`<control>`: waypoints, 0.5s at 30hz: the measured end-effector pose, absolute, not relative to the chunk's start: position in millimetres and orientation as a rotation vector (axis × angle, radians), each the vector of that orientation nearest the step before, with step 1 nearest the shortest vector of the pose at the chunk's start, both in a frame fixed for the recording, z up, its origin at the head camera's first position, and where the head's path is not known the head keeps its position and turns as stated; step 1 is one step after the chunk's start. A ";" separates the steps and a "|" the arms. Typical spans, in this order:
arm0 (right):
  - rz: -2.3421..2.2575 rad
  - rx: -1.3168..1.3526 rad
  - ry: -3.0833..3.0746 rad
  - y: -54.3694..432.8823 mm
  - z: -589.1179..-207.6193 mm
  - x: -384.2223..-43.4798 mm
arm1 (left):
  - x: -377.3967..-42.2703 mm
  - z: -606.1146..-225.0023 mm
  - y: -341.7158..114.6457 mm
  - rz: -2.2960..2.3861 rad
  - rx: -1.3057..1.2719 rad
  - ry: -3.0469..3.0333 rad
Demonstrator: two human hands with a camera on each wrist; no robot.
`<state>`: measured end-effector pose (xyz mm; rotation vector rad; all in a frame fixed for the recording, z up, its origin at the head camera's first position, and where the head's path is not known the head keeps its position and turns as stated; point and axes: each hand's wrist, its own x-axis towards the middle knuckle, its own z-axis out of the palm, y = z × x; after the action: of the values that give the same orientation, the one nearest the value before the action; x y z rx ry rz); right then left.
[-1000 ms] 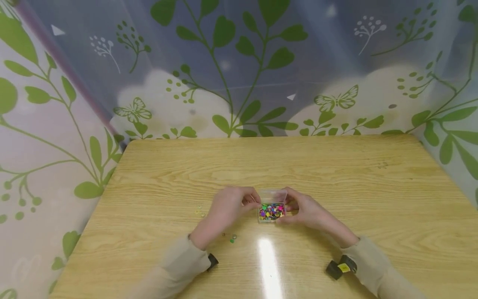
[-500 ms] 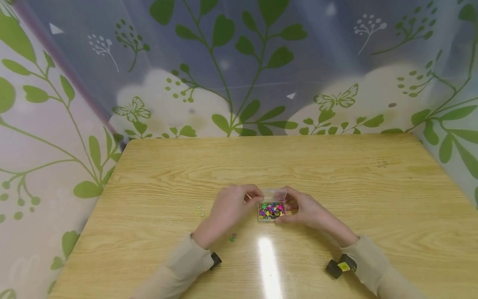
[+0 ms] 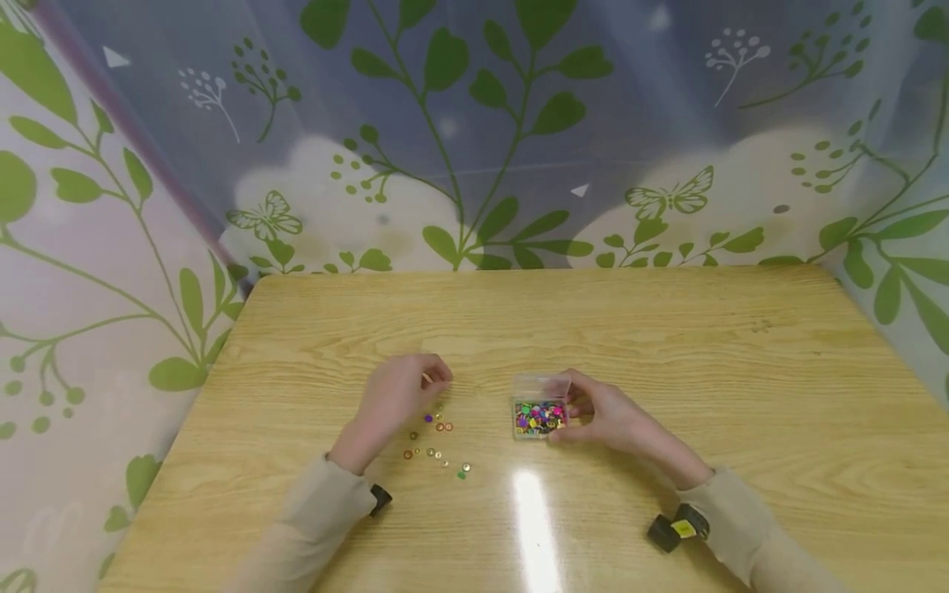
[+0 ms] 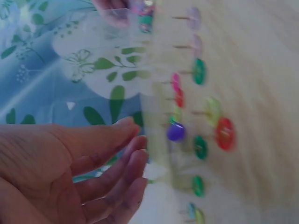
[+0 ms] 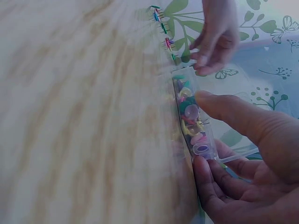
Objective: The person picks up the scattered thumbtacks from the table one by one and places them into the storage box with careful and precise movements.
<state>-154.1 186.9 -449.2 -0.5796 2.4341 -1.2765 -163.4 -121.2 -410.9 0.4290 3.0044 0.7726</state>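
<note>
Left hand: the left hand (image 3: 396, 397) is above the table, left of the box and well apart from it; fingers loosely bent, thumb tip close to the fingertips.
Right hand: the right hand (image 3: 610, 417) grips the box at its right end, thumb at the front, fingers behind.
Box: the clear box (image 3: 530, 437) rests on the table between the hands, its lid (image 3: 537, 385) raised at the back, filled with tacks of many colours.
Loose tacks: scattered left of the box, below and beside the left hand; a purple tack (image 3: 427, 418) lies near the fingers, a green tack (image 3: 462, 475) farther toward the person. In the left wrist view several sit cap-down, pins up.
In the way: the left hand and sleeve (image 3: 315, 504) cover part of the table; the right thumb hides some of the box in the right wrist view.
Around: wood-grain table (image 3: 667, 329), bright glare (image 3: 535, 531) before the box, leaf-print backdrop (image 3: 511, 177) behind.
</note>
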 end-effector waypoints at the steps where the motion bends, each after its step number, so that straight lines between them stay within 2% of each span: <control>1: -1.277 -0.582 2.432 186.9 -449.1 -154.1 | -163.0 -413.0 -123.5 0.749 0.430 2.995; 15: -1.273 -0.561 2.430 186.9 -447.1 -153.0 | -162.2 -419.8 -128.7 0.688 0.296 3.006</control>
<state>-153.0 186.9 -447.1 -0.5609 2.4303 -1.2734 -162.2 -128.7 -419.8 0.2963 3.0059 0.6880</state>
